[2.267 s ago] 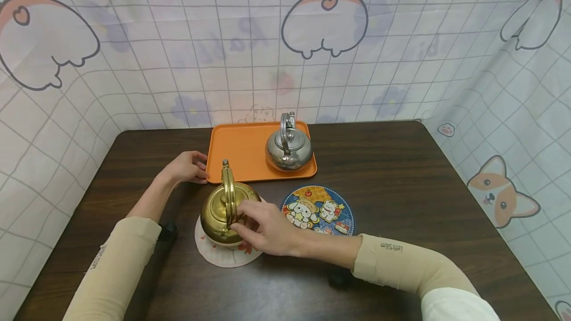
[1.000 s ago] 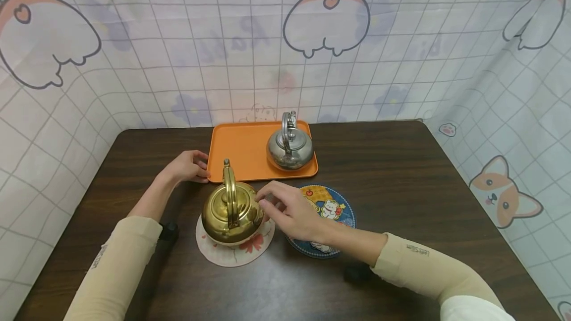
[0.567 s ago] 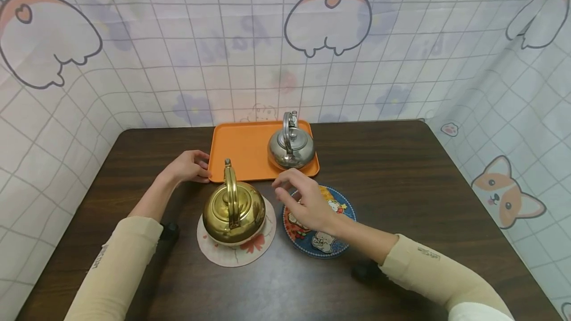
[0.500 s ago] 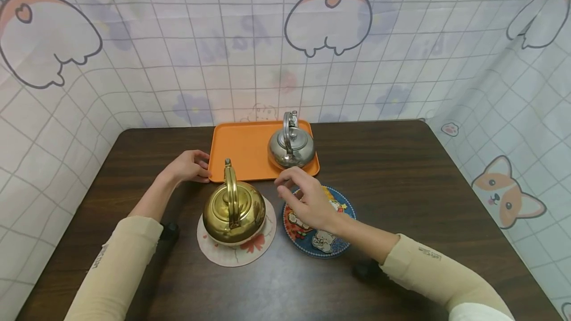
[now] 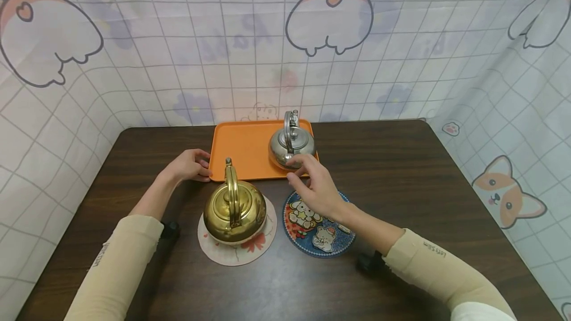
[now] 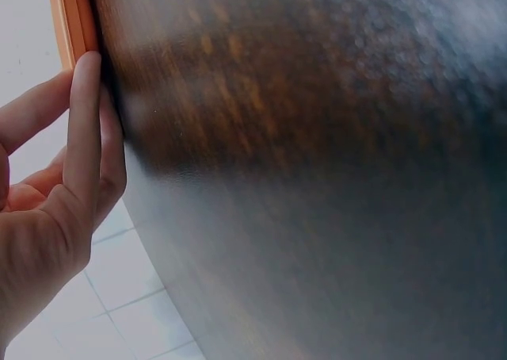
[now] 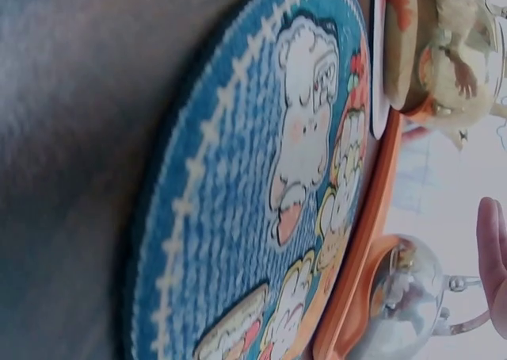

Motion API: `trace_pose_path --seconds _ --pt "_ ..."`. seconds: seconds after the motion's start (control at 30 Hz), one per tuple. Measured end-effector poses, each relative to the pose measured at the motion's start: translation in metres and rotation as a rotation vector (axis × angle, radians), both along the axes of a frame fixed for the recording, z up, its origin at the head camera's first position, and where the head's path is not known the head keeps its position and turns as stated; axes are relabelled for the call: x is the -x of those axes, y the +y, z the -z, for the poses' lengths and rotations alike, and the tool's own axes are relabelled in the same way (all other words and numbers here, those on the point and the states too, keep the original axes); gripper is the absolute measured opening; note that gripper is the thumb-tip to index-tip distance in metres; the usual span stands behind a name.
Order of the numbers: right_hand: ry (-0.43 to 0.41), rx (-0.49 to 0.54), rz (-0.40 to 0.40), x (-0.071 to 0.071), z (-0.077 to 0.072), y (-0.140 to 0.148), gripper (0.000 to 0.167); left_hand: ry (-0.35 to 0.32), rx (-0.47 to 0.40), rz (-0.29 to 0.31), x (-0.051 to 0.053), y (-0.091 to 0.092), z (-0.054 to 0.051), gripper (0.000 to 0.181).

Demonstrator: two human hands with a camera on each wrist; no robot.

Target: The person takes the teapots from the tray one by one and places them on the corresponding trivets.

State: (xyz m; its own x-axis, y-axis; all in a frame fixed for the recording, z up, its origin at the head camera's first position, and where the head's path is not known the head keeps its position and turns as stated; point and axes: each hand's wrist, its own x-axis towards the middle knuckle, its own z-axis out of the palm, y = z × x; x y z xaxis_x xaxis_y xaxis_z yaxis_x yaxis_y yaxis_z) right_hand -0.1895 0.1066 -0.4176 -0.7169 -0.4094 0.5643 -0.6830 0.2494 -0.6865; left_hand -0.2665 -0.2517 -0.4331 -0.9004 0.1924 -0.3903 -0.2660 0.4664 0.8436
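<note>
My left hand (image 5: 191,165) rests at the left edge of the orange tray (image 5: 243,150), its fingertips touching the rim; the left wrist view shows the fingers (image 6: 83,122) against that rim. On the tray's right part stands a silver kettle (image 5: 294,145) with an upright handle. My right hand (image 5: 316,187) hovers in front of this kettle with loosely bent fingers and holds nothing. Whether a fingertip touches the kettle, I cannot tell. A gold kettle (image 5: 243,207) sits on a pale round mat with a red flower print (image 5: 229,257), left of the right hand.
Below the right hand lies a blue round mat (image 5: 296,239) with cartoon animals, partly covered by hand and wrist. Everything stands on a dark wooden table (image 5: 392,162). A white grid-patterned cloth (image 5: 250,43) with corgi drawings rises behind and beside it.
My right hand has let go of the gold kettle's handle and moved right and away from me, to the silver kettle. The gold kettle stays on its mat; my left hand keeps its place.
</note>
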Motion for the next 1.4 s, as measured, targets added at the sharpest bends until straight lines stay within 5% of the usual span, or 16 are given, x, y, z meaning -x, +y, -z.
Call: trace_pose_path --seconds 0.77,1.4 --pt "0.003 -0.038 0.097 0.033 0.002 0.018 0.029 0.003 0.002 0.009 0.001 -0.001 0.0 0.062" --pt "-0.117 -0.009 0.129 0.048 0.006 0.019 0.036 -0.003 -0.002 0.011 0.001 -0.001 0.0 0.063"
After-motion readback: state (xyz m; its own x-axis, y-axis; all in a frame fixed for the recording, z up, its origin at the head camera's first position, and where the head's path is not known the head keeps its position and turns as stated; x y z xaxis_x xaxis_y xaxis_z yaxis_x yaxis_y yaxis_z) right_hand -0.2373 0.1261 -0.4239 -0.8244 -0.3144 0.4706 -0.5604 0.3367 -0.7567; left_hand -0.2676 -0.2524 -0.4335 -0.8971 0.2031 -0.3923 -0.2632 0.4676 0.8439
